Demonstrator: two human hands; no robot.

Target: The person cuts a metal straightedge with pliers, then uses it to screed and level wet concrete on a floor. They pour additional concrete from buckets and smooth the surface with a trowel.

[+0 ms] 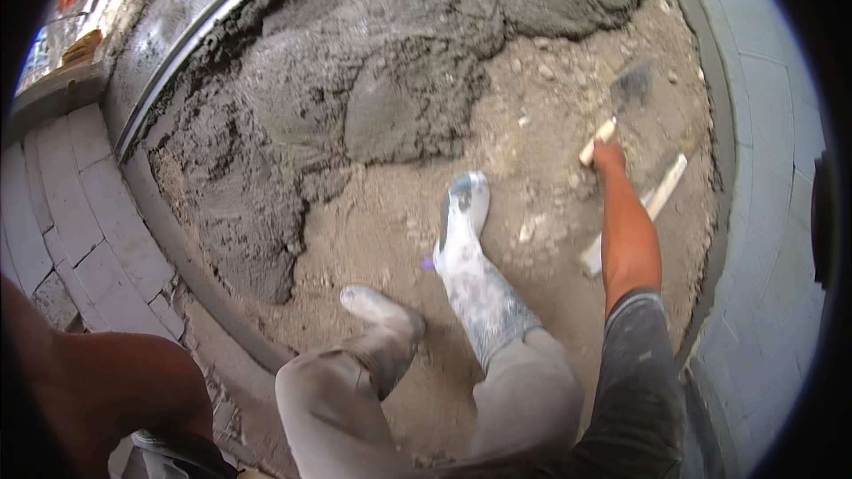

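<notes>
My right hand [609,156] is closed around the pale wooden handle of a trowel [634,85]. The trowel's grey blade, blurred, points away from me over the sandy, gravelly ground [541,115]. Wet grey concrete [413,102] lies in a rough, lumpy mass across the far and left part of this ground, to the left of the trowel. A pale strip of wood [666,188] lies under and beside my right forearm, partly hidden by it. At the lower left a bent part of my left arm [133,381] shows, but my left hand is out of view.
My boots [466,213] stand on the bare ground near the concrete's edge. A light metal rail [200,31] curves along the far left, with smooth concrete beyond. Grey paving bricks [111,213] border the left, and pale blue-grey slabs [772,177] the right.
</notes>
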